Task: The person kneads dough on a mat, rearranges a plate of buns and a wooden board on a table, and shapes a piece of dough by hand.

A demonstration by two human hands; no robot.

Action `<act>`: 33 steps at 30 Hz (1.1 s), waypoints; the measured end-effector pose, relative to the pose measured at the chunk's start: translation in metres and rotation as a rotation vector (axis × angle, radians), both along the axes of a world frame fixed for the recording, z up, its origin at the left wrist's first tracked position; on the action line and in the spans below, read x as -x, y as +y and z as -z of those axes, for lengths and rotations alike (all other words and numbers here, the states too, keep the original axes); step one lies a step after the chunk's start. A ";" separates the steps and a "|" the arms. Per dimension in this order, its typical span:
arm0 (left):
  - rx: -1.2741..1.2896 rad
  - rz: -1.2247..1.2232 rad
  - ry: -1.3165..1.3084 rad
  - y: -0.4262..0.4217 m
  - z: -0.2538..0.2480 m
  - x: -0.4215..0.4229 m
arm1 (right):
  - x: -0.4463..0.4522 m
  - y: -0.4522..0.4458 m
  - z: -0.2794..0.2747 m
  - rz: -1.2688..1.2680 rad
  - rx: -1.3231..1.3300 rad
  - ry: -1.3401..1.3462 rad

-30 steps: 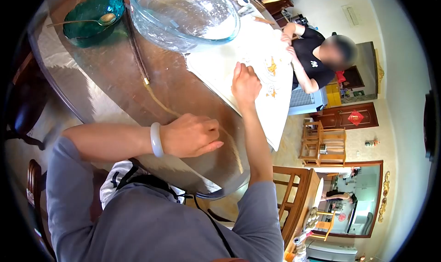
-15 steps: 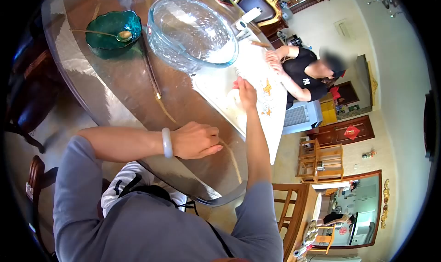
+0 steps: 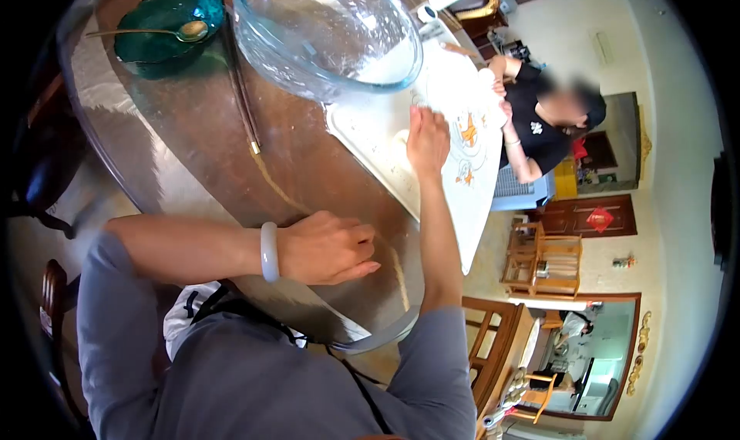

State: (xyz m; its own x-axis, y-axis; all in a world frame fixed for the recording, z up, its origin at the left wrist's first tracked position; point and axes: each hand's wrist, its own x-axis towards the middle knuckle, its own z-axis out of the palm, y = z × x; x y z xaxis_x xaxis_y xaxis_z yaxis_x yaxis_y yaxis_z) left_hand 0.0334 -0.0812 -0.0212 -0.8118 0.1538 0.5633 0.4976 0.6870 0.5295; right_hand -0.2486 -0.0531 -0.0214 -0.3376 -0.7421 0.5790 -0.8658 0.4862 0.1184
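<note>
One green bowl (image 3: 150,53) holds a spoon (image 3: 193,30) — clear bowl (image 3: 266,58) near right hand (image 3: 428,143).

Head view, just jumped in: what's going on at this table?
The wearer's right hand is curled at the white mat, beside a small pale lump; its grip is hidden. The left hand is loosely curled, palm down, with nothing visibly held. A clear glass bowl stands by the mat, and a green bowl with a spoon sits beyond it. Across the mat, a person in black has hands near its far side.
</note>
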 end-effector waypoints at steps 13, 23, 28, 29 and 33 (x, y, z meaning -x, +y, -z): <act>-0.033 0.016 0.049 0.012 -0.015 -0.002 | -0.016 0.005 -0.008 0.156 -0.302 -0.274; -0.086 0.021 -0.055 0.017 -0.024 -0.004 | -0.053 0.064 -0.042 0.065 -0.235 -0.416; -0.074 0.027 -0.023 0.015 -0.023 0.000 | -0.015 0.084 -0.053 0.089 0.317 -0.911; -0.067 0.021 -0.021 0.013 -0.020 0.000 | 0.012 0.086 -0.036 0.098 0.235 -0.874; -0.044 0.006 0.027 0.012 -0.012 0.006 | 0.054 0.097 -0.011 0.122 -0.005 -0.755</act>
State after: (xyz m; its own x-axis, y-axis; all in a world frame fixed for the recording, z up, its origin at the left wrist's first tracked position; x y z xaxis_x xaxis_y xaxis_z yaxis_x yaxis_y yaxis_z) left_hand 0.0276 -0.0691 -0.0097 -0.7952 0.1334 0.5915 0.5165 0.6601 0.5455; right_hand -0.3023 0.0442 -0.0104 -0.7198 -0.6765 0.1558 -0.6533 0.5843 -0.4815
